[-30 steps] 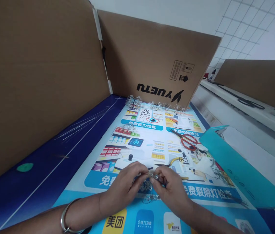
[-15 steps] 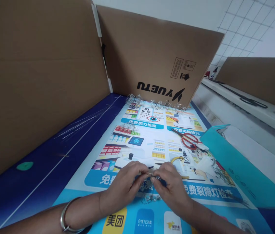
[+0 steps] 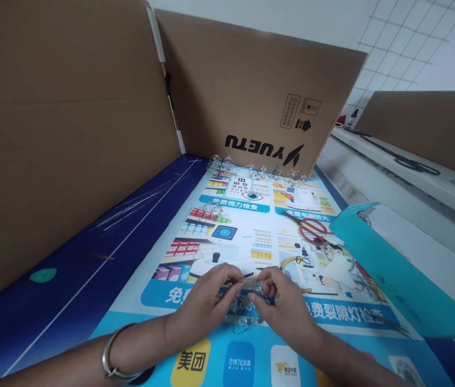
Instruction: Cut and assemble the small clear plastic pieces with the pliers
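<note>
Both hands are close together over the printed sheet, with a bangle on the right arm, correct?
Not quite: the head view shows the bangle on the left arm. The left hand and right hand are close together over the printed sheet.

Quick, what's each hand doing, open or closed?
Left hand: closed, pinching a thin wiry piece.
Right hand: curled close by; can't tell whether it's gripping too.

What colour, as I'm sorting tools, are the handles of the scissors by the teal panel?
The handles are red, seen best in the head view.
</note>
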`<act>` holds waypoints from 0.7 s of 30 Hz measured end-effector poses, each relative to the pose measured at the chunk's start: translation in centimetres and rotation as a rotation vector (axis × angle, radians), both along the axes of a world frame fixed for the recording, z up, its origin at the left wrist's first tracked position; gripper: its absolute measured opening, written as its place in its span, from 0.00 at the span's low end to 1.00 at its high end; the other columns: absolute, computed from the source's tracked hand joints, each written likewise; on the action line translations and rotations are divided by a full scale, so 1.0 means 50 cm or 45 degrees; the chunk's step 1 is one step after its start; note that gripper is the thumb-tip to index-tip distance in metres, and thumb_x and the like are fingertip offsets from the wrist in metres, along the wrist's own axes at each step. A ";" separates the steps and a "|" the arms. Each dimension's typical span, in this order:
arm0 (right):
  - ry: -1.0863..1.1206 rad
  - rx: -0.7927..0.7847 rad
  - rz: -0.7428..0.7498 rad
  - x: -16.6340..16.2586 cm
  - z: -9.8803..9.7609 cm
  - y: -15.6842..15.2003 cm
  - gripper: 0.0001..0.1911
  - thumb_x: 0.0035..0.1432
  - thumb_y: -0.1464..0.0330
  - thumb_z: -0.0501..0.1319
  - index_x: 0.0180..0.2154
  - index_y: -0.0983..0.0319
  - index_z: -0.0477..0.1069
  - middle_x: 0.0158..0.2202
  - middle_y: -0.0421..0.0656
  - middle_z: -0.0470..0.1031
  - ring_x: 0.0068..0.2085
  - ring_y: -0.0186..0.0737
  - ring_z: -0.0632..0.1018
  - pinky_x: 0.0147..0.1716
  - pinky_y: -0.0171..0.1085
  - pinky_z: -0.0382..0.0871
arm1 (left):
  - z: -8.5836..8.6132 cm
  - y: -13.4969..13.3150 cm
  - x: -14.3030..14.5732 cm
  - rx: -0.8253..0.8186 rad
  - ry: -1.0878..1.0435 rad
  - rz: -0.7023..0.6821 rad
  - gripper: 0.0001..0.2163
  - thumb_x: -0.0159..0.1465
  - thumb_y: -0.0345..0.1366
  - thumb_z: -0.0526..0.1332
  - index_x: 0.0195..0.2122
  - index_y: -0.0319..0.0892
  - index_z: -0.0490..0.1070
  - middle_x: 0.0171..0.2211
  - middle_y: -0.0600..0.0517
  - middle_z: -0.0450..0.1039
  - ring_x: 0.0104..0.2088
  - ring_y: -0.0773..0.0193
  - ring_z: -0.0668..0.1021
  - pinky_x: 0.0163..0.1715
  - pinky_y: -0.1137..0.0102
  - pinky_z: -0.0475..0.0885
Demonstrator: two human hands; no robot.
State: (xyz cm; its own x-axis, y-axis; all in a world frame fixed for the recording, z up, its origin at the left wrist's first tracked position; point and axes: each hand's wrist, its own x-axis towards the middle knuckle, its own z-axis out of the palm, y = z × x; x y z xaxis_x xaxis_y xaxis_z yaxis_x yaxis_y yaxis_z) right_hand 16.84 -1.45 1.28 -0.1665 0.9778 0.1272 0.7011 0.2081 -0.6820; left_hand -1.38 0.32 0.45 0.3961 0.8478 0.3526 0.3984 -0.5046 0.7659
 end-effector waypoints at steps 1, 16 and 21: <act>-0.001 -0.026 -0.010 0.001 0.001 -0.002 0.09 0.47 0.68 0.60 0.33 0.59 0.61 0.24 0.35 0.62 0.25 0.33 0.65 0.22 0.30 0.57 | 0.000 0.001 0.000 -0.003 0.004 0.020 0.03 0.62 0.29 0.52 0.36 0.41 0.63 0.31 0.52 0.68 0.31 0.67 0.71 0.31 0.71 0.68; 0.059 -0.018 0.034 0.013 -0.016 -0.003 0.05 0.55 0.69 0.53 0.36 0.59 0.64 0.23 0.36 0.63 0.24 0.34 0.67 0.21 0.31 0.58 | -0.002 0.001 0.000 0.065 0.043 -0.003 0.04 0.61 0.29 0.52 0.36 0.41 0.64 0.31 0.52 0.69 0.31 0.66 0.72 0.31 0.70 0.69; 0.012 0.042 0.103 0.012 0.001 -0.002 0.04 0.55 0.71 0.53 0.29 0.60 0.64 0.27 0.39 0.65 0.30 0.35 0.68 0.26 0.32 0.59 | -0.004 0.001 -0.001 0.060 0.048 -0.022 0.04 0.62 0.29 0.52 0.36 0.41 0.64 0.31 0.51 0.69 0.32 0.66 0.71 0.32 0.69 0.69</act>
State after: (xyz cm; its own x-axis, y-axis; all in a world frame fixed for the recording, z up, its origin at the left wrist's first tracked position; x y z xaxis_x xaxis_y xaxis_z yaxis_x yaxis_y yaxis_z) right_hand 17.45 -1.55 1.31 -0.2433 0.9565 0.1612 0.6750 0.2863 -0.6800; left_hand -1.45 0.35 0.27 0.4240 0.8237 0.3766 0.4173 -0.5467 0.7259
